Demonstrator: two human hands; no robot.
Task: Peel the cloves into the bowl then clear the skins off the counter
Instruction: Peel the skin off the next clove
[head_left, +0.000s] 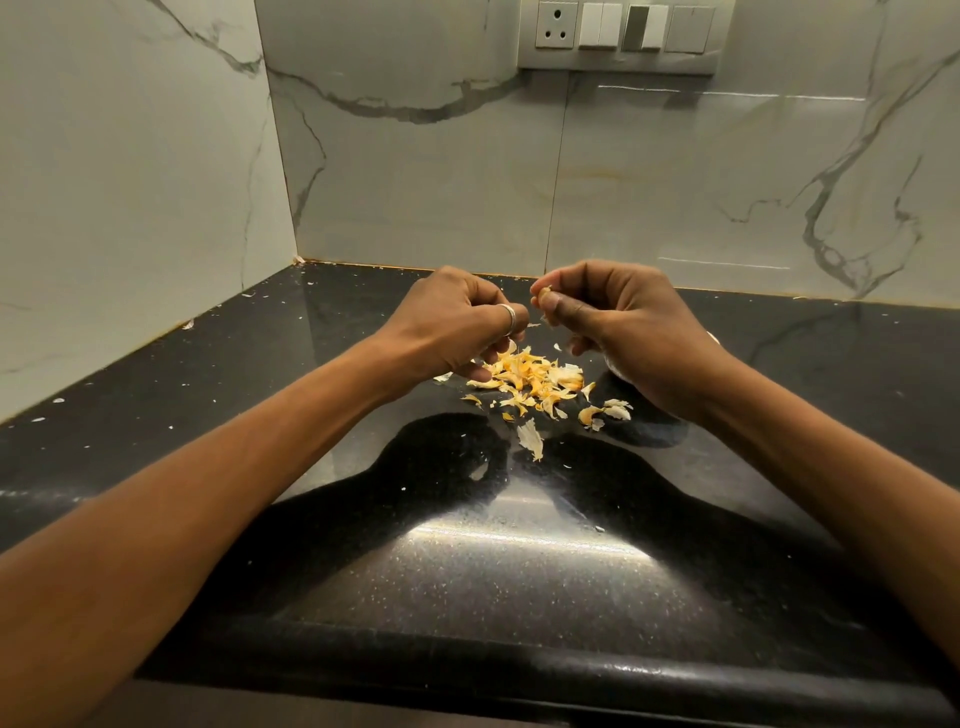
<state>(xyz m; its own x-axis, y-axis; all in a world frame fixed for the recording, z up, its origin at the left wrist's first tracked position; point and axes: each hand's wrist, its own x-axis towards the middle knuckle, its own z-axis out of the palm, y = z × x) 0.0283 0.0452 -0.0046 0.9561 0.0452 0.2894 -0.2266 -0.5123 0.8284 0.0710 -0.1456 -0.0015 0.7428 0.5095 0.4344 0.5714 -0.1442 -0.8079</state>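
**Clove pinched in the right hand, left hand just beside it**

The right hand (623, 322) was held above the glossy black speckled stone counter (467, 571), its thumb and forefinger pinched on a small pale garlic clove (544, 297). The clove's free end stuck out up and to the left, toward the left hand (452, 322). It was too small in view for its long axis to be read with any certainty.

The left hand, which wore a silver ring (509, 317), was just beside the clove, slightly lower and to its left. Its fingers were curled inward with the tips pointing down. Whether they held a scrap of skin could not be told.

A loose heap of yellow-and-white papery skins (530, 382) lay on the counter below and between the two hands, closest to the left hand's fingertips. A few stray flakes lay nearer the person.

No bowl was plainly in view, and the right hand may have hidden one.

Peeling looked to be under way. The left hand was the nearer one to strip the exposed end, needing only a short reach up and to the right. The skins had not yet been cleared.
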